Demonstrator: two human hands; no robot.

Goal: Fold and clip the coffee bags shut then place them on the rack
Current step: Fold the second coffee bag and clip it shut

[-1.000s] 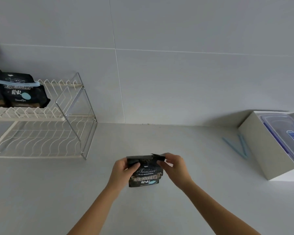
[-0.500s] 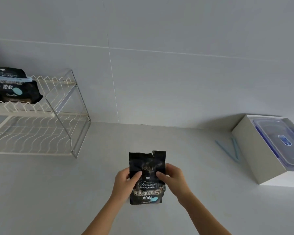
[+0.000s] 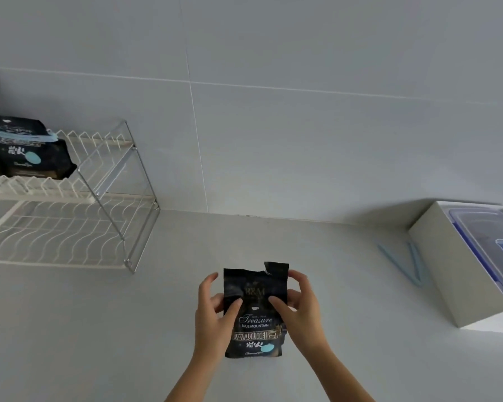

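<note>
While I look down from the head camera, a black coffee bag (image 3: 256,311) stands upright on the pale countertop (image 3: 99,329) between my two hands, its printed front facing me and its torn top edge unfolded, one corner sticking up higher at the right. My left hand (image 3: 212,317) grips the bag's left edge — thumb pressed on the front panel near the middle, the other fingers curled behind and beside the edge. My right hand (image 3: 299,309) holds the right edge the same way, thumb on the front, fingers wrapped round the side and back, so both hands are closed on the bag.

To the far left a white two-tier wire rack (image 3: 79,216) sits against the wall; on its upper tier rests another black coffee bag (image 3: 32,153) with a light blue clip (image 3: 18,135) across its folded top. More dark packaging shows at the frame's left edge, too cut off to make out. To the right, two light blue sealing clips (image 3: 404,262) lie on the counter, joined in a V, just beside a white box (image 3: 447,274) that holds a clear plastic container with a blue-edged lid (image 3: 494,242) — well apart from the bag I hold.
</note>
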